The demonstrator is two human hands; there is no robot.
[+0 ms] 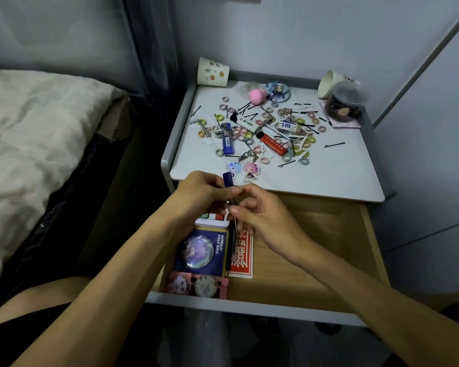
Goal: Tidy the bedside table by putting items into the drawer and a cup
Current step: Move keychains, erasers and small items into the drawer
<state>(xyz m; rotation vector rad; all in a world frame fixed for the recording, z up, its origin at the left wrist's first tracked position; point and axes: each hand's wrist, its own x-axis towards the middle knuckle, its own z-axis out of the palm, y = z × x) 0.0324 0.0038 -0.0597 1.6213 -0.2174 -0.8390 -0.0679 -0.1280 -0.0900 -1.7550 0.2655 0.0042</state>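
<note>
Both hands are meeting over the open drawer (pixel 315 250), just in front of the table (pixel 342 178) edge. The left hand (pixel 204 193) is gripping the upper part of a dark blue pen (pixel 227 178), whose top is poking up above the fingers. The right hand (pixel 262 217) is pinching the lower end, where a thin point is showing. The two-handed hold is reading as a capping or closing job before stowing. That is a judgement, since fingers are hiding the join.

The drawer is filling from its left side. A badge card (pixel 200 250), a red card pack (pixel 241 256) and a pink badge card (pixel 196 286) are lying close together along that wall, with a dark pencil (pixel 229 250) between the first two. The right half is showing bare wood, probably being kept for what comes next.

The table is carrying most of the clutter: hair ties (pixel 264 160), hairpins (pixel 334 145), a blue lighter (pixel 228 139), an orange lighter (pixel 274 145), and keychains (pixel 245 168) near the front edge. A patterned paper cup (pixel 212 72) is sitting tilted on the back left corner, well apart from the small bits likely meant for it. The task is looking early.
</note>
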